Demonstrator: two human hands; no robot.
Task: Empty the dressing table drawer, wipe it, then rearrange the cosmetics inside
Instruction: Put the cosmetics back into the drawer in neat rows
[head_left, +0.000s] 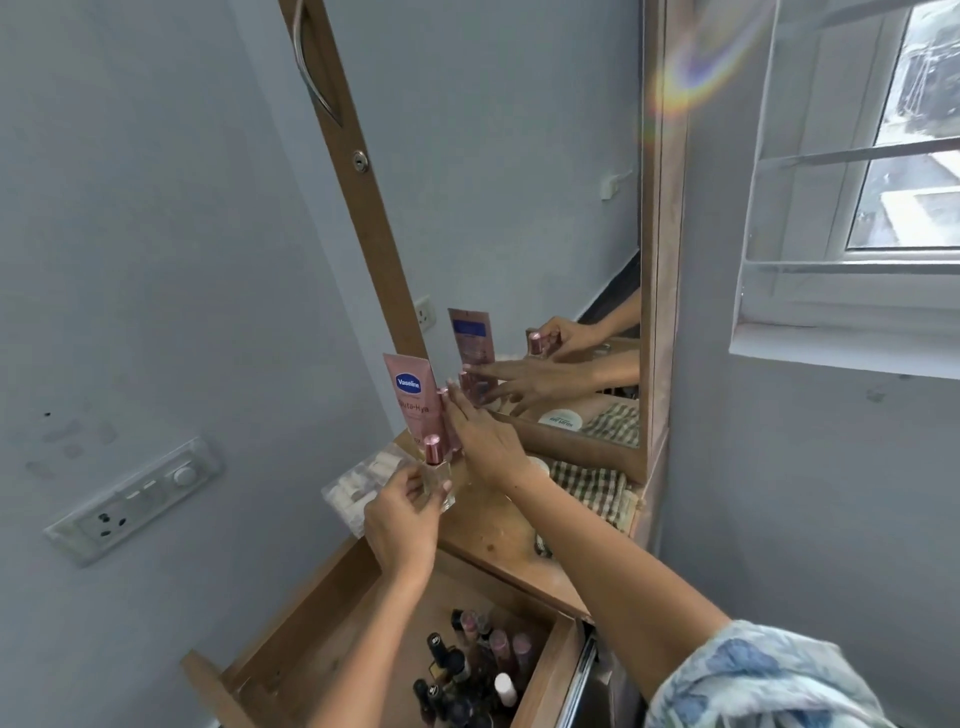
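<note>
A small clear glass bottle (436, 480) with a pink metallic cap (432, 448) is held just above the dressing table top (493, 535), pinched at its body between the curled fingers and thumb of the left hand (402, 525). The right hand (480, 439) is extended with fingers straight — the fingertips are laid against a pink item standing beside the upright Vaseline tube (413, 400); nothing is gripped.

The bottle is judged rigid, smooth, fragile, and heavy for its size. A hold across the flat glass sides is recommended, not at the cap, which may pull off. The tube is judged light, soft and easily toppled — it is best taken at mid-body.

Further cosmetics (467, 670) are seen upright in the open drawer (540, 670), so emptying is judged incomplete.
</note>
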